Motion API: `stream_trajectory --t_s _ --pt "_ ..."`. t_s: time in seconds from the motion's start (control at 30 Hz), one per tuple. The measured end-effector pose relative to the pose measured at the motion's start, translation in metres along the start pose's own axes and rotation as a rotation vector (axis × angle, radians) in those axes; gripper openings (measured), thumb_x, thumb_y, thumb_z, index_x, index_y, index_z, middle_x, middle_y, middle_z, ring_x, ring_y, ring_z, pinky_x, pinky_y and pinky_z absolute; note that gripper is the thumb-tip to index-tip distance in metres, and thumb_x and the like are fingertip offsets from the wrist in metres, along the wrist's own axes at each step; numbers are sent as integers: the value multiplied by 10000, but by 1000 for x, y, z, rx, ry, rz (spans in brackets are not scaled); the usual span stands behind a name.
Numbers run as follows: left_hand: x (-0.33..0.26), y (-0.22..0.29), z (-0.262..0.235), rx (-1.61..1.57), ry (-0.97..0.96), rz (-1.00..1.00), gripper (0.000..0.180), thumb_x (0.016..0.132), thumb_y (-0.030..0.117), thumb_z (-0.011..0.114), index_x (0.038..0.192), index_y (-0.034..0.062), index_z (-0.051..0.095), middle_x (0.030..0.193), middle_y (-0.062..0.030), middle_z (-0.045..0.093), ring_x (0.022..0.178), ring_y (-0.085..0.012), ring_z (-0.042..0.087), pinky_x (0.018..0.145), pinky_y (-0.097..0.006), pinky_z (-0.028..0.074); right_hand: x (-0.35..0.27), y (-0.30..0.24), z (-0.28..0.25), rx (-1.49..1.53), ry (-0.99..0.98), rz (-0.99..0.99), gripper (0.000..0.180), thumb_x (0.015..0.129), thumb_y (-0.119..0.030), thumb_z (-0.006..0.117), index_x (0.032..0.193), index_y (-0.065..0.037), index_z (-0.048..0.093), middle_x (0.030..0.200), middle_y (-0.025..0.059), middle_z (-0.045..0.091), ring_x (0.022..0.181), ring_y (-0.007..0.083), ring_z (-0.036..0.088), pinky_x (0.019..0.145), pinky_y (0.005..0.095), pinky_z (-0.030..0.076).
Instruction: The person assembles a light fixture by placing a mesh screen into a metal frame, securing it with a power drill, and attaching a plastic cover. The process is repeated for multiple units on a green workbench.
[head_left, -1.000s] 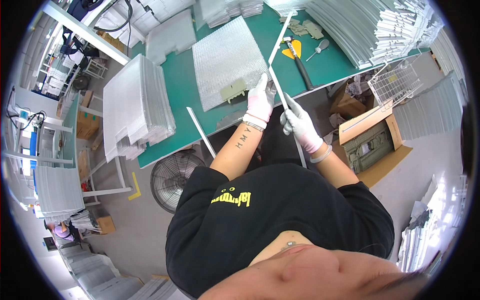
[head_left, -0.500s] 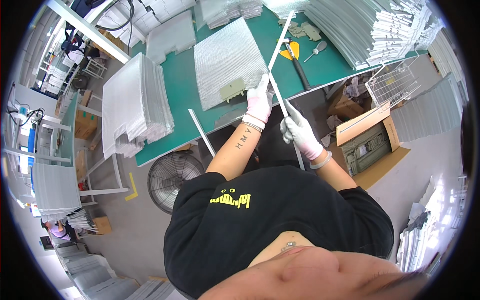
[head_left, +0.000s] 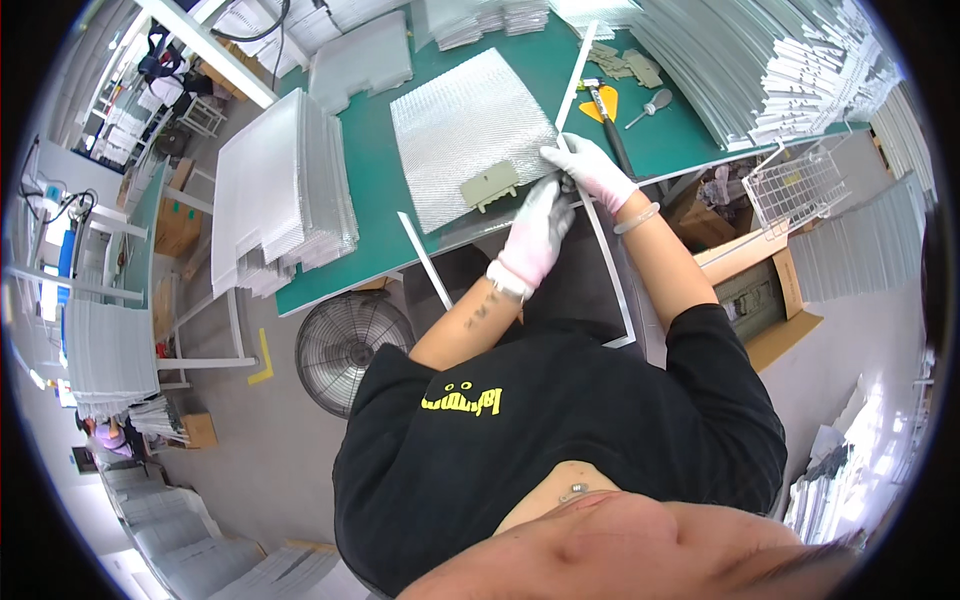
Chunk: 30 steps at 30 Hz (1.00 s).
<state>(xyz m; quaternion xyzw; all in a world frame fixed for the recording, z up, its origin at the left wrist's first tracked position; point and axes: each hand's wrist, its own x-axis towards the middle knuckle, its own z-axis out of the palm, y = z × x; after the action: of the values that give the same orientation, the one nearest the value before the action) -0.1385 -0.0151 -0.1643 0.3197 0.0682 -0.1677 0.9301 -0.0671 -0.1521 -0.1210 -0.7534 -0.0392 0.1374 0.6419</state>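
Note:
A long thin white metal strip (head_left: 607, 265) runs from above the green table down over its near edge towards my body, with a sharp corner at its lower end. My right hand (head_left: 597, 172), in a white glove with grey fingertips, is closed on it near the table edge. Just left and below, my gloved left hand (head_left: 535, 232) has its fingers curled close to the strip and the right fingertips; what they hold is hidden. Another white strip length (head_left: 425, 260) slants past the table edge on the left. A silver mesh panel (head_left: 455, 120) lies beyond, with a grey-green plastic piece (head_left: 489, 184) on its near corner.
A hammer (head_left: 613, 135), an orange-yellow piece (head_left: 600, 103) and a screwdriver (head_left: 650, 107) lie right of the strip on the table (head_left: 372, 200). Stacked mesh panels (head_left: 265, 180) stand left. Below are a floor fan (head_left: 352, 350), a wire basket (head_left: 795, 190) and an open carton (head_left: 785, 320).
My right hand has moved up along the strip to the table edge. My left hand has come down slightly and off its former hold higher up. The strip's lower corner now shows.

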Motion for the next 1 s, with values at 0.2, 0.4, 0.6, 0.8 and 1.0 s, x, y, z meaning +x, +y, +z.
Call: stream_trajectory --t_s 0.2,0.4,0.6,0.8,1.0 --pt "-64 107 -55 1231 284 767 425 1036 287 465 1313 -27 540 1325 -174 562 1233 -257 520 1092 -381 378 11 25 -1 280 -90 32 189 962 -224 612 1024 -63 533 770 -38 475 588 52 429 550 237 418" --pt "-63 175 -96 480 37 329 578 988 265 565 1468 7 374 1402 -112 507 1308 -224 455 1126 -337 320 11 16 25 473 -170 30 145 976 -198 587 1024 -96 495 752 -50 424 565 43 368 546 226 358" --pt "-105 193 -88 816 40 362 754 846 183 764 1452 -24 366 1271 -88 594 1148 -150 559 998 -286 427 -3 -11 32 427 -217 -92 179 977 -233 596 1021 -93 494 756 -44 421 602 59 386 571 242 381" --pt "-140 174 -44 756 205 729 752 897 -13 614 1510 -74 182 1379 -183 495 1204 -184 533 1014 -301 430 -7 -27 35 402 -294 -152 229 973 -256 599 1054 -69 496 764 -35 428 598 68 369 596 259 394" --pt "-176 169 -33 677 10 765 890 915 -56 507 1542 8 -122 1501 -224 304 1342 -207 398 1082 -335 357 -33 -57 43 357 -255 -241 257 974 -241 586 1108 -40 498 725 -30 433 585 66 379 570 235 391"
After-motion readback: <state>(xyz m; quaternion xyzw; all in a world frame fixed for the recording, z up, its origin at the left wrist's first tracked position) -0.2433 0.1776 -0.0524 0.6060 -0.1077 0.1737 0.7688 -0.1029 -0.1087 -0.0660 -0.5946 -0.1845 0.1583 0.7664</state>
